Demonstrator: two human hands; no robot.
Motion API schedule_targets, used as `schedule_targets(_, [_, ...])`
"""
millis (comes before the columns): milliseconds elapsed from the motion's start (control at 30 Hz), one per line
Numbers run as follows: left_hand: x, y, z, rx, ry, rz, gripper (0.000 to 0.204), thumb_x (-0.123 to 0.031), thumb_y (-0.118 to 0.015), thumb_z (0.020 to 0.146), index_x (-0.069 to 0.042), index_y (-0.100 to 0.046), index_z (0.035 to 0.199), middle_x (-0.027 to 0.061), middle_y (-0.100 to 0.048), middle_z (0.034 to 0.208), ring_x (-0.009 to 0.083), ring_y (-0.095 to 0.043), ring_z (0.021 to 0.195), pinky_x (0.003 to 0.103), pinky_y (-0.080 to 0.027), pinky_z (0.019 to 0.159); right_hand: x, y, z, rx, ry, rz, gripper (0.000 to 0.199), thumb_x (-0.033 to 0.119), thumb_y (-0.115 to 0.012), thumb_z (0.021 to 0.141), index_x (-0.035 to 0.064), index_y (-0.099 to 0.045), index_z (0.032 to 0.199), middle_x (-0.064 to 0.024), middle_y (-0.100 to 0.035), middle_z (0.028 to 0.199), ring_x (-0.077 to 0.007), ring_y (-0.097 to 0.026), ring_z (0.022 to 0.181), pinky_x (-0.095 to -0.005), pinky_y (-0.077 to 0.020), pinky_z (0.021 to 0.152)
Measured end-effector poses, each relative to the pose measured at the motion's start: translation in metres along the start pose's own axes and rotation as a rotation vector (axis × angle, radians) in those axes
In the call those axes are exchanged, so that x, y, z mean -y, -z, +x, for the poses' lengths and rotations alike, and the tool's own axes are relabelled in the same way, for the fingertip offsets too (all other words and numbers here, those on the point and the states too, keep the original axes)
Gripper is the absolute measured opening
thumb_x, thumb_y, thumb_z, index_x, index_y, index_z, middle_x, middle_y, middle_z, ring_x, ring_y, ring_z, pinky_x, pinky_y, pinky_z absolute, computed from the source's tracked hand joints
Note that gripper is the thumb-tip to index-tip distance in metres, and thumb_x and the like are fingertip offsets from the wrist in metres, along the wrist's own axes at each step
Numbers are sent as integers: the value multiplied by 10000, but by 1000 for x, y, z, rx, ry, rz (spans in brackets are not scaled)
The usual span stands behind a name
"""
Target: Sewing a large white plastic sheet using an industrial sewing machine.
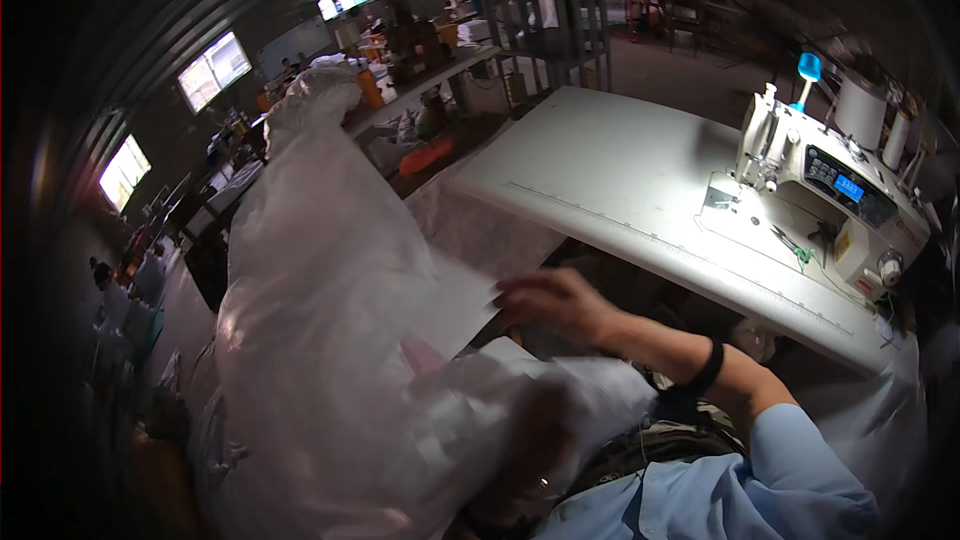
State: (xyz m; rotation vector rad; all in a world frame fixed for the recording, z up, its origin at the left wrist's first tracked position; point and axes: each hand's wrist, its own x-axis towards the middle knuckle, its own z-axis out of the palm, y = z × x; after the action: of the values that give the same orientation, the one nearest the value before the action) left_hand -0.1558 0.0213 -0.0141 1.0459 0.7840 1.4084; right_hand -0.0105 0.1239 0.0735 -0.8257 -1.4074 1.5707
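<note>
1 blurred left hand (540, 432) shows against white plastic sheeting (310, 310) heaped left of the bench (600, 155) bearing a sewing machine (858, 208); the right hand (558, 304) hovers nearby, either grip too blurred to tell clenched from released.

Two hands show, the blurred left hand (538, 435) between five and six o'clock and the right hand (555, 305) between four and five, with one black wristband (709, 370) at four. There is one heap of white sheeting (320, 290) between eight and nine o'clock, one pink patch (423, 357) at seven and one orange-red item (427, 155) at eleven. One worktop (610, 155) at two o'clock carries one sewing machine (880, 225) with one lit display (848, 187), two white thread cones (860, 112) stand just past two, and four bright windows (215, 70) run from nine to twelve.
</note>
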Motion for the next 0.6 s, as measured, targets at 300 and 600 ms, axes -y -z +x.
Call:
schedule_targets(300, [-42, 0, 93, -160, -133, -89, 241, -243, -535, 1012, -18, -623, 1022, 28, -615, 995, 101, -589, 870, 253, -507, 728, -96, 45, -48, 40, -59, -299, 370, 369, -594, 969, 15, -667, 1052, -63, -681, 963, -139, -623, 946, -306, -498, 862])
schedule_targets(600, [-118, -39, 92, -140, -439, -220, 254, -111, -512, 990, 42, -546, 1190, 148, -619, 1147, 206, -658, 994, 291, -587, 836, -107, 13, -45, -560, 282, -762, 619, 392, -761, 816, 36, -502, 1251, -147, -572, 1132, -309, -590, 1051, -379, -489, 897])
